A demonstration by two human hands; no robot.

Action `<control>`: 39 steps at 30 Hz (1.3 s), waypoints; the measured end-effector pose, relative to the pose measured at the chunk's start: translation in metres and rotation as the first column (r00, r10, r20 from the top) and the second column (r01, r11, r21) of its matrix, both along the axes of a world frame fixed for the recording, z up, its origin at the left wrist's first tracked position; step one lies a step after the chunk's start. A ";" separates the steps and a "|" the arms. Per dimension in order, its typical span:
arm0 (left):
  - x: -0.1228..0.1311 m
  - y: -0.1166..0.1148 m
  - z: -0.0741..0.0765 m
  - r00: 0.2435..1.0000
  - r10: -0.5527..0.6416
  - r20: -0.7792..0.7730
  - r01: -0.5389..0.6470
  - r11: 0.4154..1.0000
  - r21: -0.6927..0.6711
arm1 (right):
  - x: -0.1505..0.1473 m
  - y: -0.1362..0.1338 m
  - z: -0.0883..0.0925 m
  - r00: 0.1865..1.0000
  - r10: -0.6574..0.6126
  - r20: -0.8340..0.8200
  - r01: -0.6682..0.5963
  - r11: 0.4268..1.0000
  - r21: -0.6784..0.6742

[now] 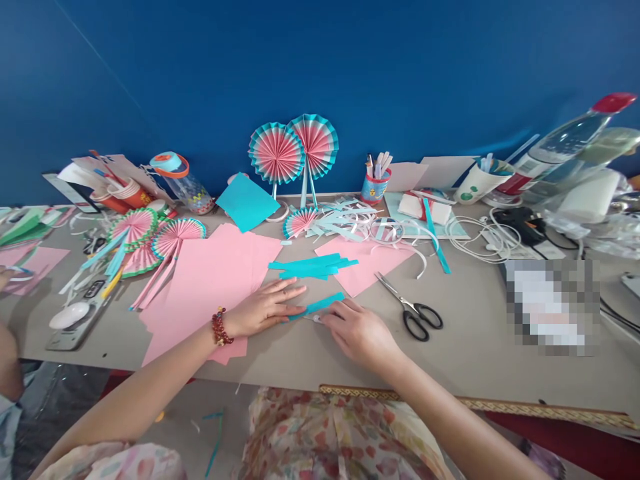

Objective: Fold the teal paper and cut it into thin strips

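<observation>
My left hand [267,307], with a red bead bracelet [221,327] on its wrist, lies with fingers stretched out over the table. Its fingertips touch the left end of a blue paper strip [324,303]. My right hand [363,333] is closed at the strip's right end. A small whitish piece [315,319] pokes out between its fingers; its kind is too small to make out. Just beyond lies a pile of blue paper strips [315,265]. Pink paper sheets [205,287] lie under and beside my left forearm. Black-handled scissors [413,308] rest partly spread to the right.
Two folded paper fans [276,152] stand against the blue wall, with white paper scraps [345,219] beside them. At the right are a dark glue gun [520,223] and a tilted bottle [555,150]. More fans [175,239] and a phone [83,320] lie left, near another person's hand [6,277].
</observation>
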State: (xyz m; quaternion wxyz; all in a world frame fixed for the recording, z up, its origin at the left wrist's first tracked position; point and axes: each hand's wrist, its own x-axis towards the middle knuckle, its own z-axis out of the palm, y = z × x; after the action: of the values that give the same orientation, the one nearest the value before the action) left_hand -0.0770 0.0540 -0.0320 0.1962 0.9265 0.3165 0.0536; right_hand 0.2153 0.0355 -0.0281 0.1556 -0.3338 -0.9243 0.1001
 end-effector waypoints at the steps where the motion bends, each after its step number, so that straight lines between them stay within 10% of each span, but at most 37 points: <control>1: 0.000 0.000 0.000 1.000 0.002 0.000 -0.002 1.000 -0.001 | 0.000 -0.001 0.000 1.000 0.005 -0.007 -0.005 1.000 -0.001; 39: -0.001 0.001 -0.003 1.000 -0.017 0.010 0.016 0.999 0.041 | -0.014 -0.008 0.001 1.000 0.014 -0.022 -0.015 0.998 -0.062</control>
State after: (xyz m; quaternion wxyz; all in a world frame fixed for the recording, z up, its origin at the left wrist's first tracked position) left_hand -0.0779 0.0545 -0.0354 0.1791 0.9327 0.3067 0.0631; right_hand 0.2015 0.0274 -0.0270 0.1543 -0.3308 -0.9214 0.1333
